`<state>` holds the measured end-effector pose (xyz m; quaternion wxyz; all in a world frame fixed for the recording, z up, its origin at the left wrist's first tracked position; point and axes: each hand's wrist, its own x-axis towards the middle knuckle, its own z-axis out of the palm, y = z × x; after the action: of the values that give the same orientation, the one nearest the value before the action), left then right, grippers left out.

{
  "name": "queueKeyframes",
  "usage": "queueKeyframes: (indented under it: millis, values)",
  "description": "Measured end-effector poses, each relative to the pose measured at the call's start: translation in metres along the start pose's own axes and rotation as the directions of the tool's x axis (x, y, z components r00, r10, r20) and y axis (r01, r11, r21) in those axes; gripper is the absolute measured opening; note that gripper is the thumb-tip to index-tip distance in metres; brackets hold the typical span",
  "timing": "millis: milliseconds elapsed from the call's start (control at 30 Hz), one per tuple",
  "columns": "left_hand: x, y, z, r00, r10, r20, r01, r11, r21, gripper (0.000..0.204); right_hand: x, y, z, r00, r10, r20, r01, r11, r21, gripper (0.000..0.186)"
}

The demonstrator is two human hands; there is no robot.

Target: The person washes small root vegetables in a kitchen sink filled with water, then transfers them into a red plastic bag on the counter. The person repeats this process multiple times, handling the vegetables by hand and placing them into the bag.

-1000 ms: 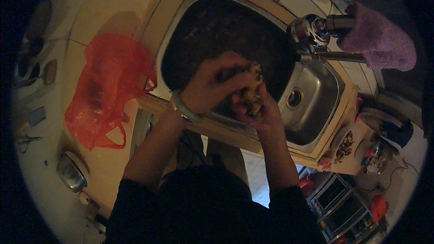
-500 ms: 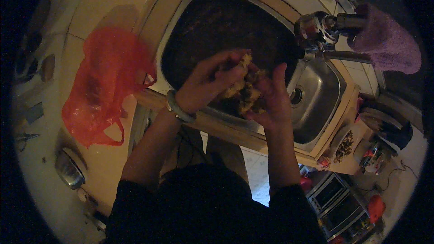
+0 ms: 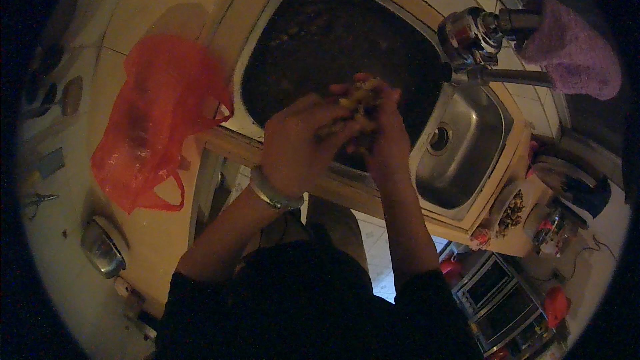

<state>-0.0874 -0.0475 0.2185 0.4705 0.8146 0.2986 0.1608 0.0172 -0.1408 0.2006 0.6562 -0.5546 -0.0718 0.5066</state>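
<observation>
Both hands are together over the near part of a large sink basin (image 3: 248,97), whose inside looks dark. Between them is a knobby, yellow-brown clump (image 3: 363,101); its exact kind is hard to make out in the dim light. My left hand (image 3: 300,140), with a bangle at the wrist, closes over the clump from the left. My right hand (image 3: 390,135) holds it from the right, fingers curled around it. Fingers cover much of the clump.
A red plastic bag (image 3: 150,120) lies on the counter at left, near a metal bowl (image 3: 103,248). To the right are a small steel sink (image 3: 467,140), a faucet (image 3: 470,37) with a purple cloth (image 3: 573,50), and a dish of brownish pieces (image 3: 512,210).
My right hand has turned and closed around the clump; its fingers and thumb were spread before. My left hand has rolled over, showing more of its back.
</observation>
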Motion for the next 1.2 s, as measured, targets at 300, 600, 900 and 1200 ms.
queueKeyframes:
  millis: [300, 600, 900, 1200]
  values:
    - [-0.005, -0.015, 0.025, 0.999, 0.034, -0.019, -0.035, 0.998, -0.061, 0.016, 0.015, 0.023, 0.004, 0.929, -0.235, -0.285, 0.153, 0.947, -0.282, 0.032]
    - [-0.001, -0.017, 0.031, 0.995, -0.096, 0.021, 0.099, 0.962, -0.254, 0.018, 0.015, 0.014, 0.001, 0.962, -0.082, -0.261, 0.094, 0.995, 0.031, 0.031]
    - [0.000, -0.011, 0.035, 0.982, 0.155, 0.110, -0.159, 0.987, 0.030, 0.031, 0.027, 0.028, -0.014, 0.924, -0.114, -0.365, 0.140, 0.989, 0.046, 0.030]
    - [0.017, -0.032, 0.032, 0.982, 0.077, 0.171, -0.017, 0.944, -0.328, 0.032, 0.040, 0.034, -0.020, 0.940, 0.024, -0.339, 0.083, 0.951, 0.297, 0.036]
